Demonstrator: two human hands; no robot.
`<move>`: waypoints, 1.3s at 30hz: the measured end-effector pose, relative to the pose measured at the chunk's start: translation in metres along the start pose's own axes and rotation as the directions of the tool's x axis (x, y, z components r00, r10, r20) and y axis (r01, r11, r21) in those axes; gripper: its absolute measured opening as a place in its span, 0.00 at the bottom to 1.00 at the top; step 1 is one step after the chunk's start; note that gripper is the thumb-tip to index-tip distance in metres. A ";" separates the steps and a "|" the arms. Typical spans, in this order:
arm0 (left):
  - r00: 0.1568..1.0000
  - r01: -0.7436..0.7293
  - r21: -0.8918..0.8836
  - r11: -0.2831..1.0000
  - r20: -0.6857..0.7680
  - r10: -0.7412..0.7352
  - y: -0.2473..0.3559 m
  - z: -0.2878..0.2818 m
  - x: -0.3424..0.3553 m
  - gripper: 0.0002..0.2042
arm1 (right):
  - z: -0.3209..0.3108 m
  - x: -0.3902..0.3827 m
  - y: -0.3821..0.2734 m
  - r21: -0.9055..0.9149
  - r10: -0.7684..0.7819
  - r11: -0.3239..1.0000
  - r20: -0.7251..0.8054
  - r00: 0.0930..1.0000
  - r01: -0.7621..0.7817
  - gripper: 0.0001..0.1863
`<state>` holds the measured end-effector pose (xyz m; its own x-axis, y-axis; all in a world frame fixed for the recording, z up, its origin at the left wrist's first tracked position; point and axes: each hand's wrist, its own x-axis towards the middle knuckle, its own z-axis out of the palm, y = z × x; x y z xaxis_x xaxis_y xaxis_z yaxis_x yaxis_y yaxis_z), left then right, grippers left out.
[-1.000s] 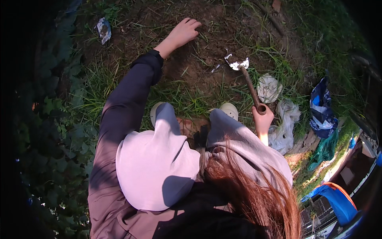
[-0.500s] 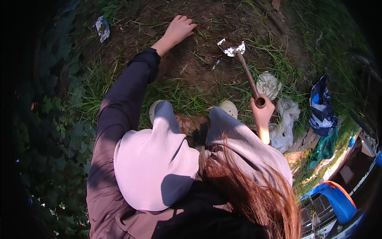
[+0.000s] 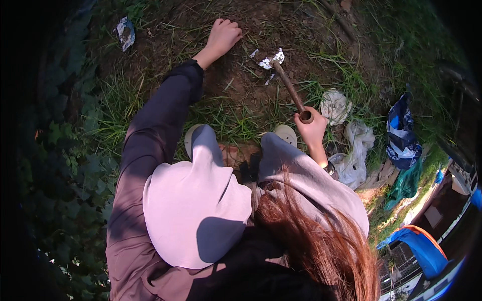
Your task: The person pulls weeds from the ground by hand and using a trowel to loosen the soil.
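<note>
My right hand (image 3: 312, 128) is wrapped round the rusty tubular handle of a hand hoe (image 3: 289, 90), near its hollow end. The hoe's pale, half-moon blade rests at the bare soil (image 3: 216, 85), partly smeared with dirt. To the left of the blade, my left hand (image 3: 224, 38) is down at the ground among thin grass. Its fingers are curled under, and whatever they hold, if anything, is hidden.
White plastic bags (image 3: 359, 145) and a crumpled white bundle (image 3: 335, 106) lie right of my right hand. Farther right are a blue patterned bag (image 3: 403, 135) and green plastic (image 3: 405, 185). A torn wrapper (image 3: 125, 34) lies far left. My pale shoes (image 3: 286, 135) stand at the grass edge.
My right hand has carried the hoe leftward, so its blade is now closer to my left hand. The left hand has shifted slightly left and stays curled.
</note>
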<state>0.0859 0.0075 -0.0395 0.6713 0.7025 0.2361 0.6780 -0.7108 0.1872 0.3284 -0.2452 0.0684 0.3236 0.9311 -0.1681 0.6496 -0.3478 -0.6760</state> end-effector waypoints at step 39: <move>0.996 0.088 0.084 0.993 -0.020 -0.086 -0.019 -0.019 0.010 0.05 | 0.077 0.041 -0.034 0.392 0.229 0.894 0.019 0.973 -0.218 0.09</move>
<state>0.0735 0.0273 -0.0223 0.6042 0.7603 0.2385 0.7569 -0.6412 0.1264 0.2668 -0.1865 0.0292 0.4507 0.8286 -0.3322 0.2401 -0.4710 -0.8489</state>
